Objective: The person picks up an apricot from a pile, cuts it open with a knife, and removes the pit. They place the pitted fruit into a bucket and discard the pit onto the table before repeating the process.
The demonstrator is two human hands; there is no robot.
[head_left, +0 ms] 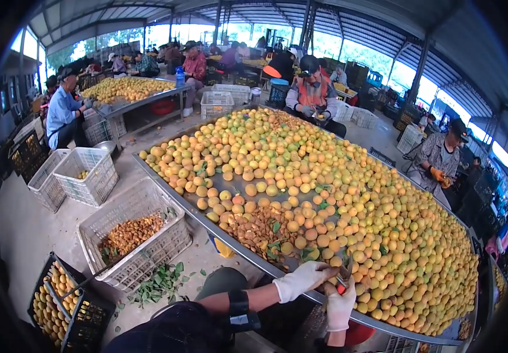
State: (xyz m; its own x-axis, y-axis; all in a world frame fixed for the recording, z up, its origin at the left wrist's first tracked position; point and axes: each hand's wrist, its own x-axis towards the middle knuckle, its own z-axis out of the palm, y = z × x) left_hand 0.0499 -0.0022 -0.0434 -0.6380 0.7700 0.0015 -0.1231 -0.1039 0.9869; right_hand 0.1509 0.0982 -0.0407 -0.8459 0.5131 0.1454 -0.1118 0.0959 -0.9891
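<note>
My left hand (302, 280), in a white glove with a black wrist strap, reaches to the near edge of the long metal table (248, 254) and pinches an apricot (329, 289). My right hand (340, 308), also gloved, comes up from below and meets it, gripping a small red-handled tool (341, 287) against the fruit. Both hands are over the table rim, beside the heap of yellow-orange apricots (348, 194). A pile of brown pits (253, 229) with a few green leaves lies on the table just left of my hands.
A white crate of pits (133, 232) stands on the floor to the left, near a black crate of apricots (60, 303) and two white crates (86, 173). Fallen leaves (160, 285) lie on the concrete. Other workers sit around this table and a second one (127, 88).
</note>
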